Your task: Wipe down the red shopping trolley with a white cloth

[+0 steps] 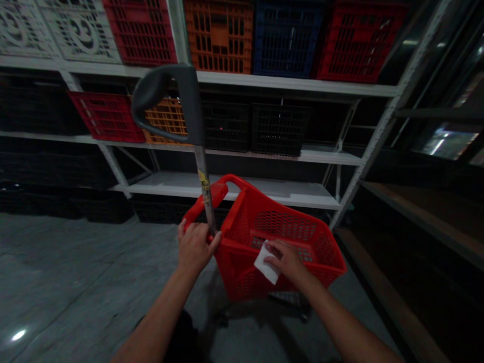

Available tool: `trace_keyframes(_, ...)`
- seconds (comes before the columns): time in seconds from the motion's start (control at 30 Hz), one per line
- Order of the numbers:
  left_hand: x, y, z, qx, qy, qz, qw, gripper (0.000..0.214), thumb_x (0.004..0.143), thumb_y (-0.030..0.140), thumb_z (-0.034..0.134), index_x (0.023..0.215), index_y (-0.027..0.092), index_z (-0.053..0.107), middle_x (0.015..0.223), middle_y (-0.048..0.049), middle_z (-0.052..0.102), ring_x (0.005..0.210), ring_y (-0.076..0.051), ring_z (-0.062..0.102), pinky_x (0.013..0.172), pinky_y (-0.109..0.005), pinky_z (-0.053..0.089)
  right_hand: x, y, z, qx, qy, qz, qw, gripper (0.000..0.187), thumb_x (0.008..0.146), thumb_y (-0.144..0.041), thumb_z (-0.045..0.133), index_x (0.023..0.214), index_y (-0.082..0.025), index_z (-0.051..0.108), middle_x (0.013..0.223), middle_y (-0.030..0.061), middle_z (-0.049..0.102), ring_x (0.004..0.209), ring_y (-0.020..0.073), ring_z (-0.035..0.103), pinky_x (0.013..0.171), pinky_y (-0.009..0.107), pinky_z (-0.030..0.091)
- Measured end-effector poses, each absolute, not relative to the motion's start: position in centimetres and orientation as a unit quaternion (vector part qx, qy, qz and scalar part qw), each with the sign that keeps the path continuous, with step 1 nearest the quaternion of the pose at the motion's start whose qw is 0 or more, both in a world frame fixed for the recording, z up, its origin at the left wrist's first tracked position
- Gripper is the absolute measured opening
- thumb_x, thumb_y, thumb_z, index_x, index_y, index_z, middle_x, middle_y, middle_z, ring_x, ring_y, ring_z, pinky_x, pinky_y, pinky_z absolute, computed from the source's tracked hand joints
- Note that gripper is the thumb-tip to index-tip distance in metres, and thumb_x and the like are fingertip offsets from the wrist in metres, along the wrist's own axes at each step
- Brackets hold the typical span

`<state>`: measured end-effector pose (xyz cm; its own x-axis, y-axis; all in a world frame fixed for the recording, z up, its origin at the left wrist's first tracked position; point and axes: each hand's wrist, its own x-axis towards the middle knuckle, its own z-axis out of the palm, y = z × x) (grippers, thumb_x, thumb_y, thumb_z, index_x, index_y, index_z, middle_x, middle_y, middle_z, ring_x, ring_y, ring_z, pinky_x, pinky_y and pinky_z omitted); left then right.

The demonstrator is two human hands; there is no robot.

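Observation:
A red plastic shopping cart (282, 217) with perforated sides stands in front of me. My left hand (196, 244) is closed around the near end of its red handle bar (194, 209), the thumb lying by the foot of a metal pole (204, 186). This pole rises from beside the handle and carries a dark grey loop-shaped grip (191, 101) on top. Over the cart's near rim, my right hand (285, 259) pinches a folded white cloth or tissue (267, 264). The cloth lies against the rim and hangs down the outer side.
Behind the cart runs a white metal shelf rack (234, 189). It bears a red crate (363, 40), a blue crate (289, 38), an orange crate (219, 38) and several black ones. A dark rack (427, 217) stands to the right. Grey floor (68, 282) spreads at left.

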<state>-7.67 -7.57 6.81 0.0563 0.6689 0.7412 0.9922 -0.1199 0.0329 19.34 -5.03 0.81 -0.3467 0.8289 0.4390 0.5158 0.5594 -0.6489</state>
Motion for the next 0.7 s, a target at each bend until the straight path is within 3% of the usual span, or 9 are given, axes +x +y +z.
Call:
trace_keyframes(0.17, -7.7, -7.6, 6.8, -0.681, -0.608, -0.318, 0.255, 0.025, 0.075, 0.04, 0.046, 0.06, 0.021, 0.046, 0.063, -0.0012, 0.055, 0.077, -0.02, 0.05, 0.097, -0.043, 0.021, 18.0, -5.2, 0.3, -0.4, -0.803, 0.157, 0.413, 0.011, 0.077, -0.024, 0.056, 0.076, -0.02, 0.067, 0.075, 0.0033, 0.061, 0.074, 0.0147, 0.055, 0.067, 0.025, 0.042)
trace_keyframes(0.7, -7.8, -7.5, 6.6, -0.682, -0.606, -0.299, 0.281, 0.021, 0.077, 0.038, 0.044, 0.066, 0.021, 0.049, 0.067, -0.002, 0.056, 0.078, -0.02, 0.049, 0.097, -0.044, 0.021, 9.4, -5.4, 4.7, -0.438, -0.811, 0.103, 0.374, 0.013, 0.082, -0.015, 0.047, 0.076, -0.018, 0.058, 0.076, 0.0019, 0.057, 0.072, 0.0135, 0.052, 0.067, 0.023, 0.038)
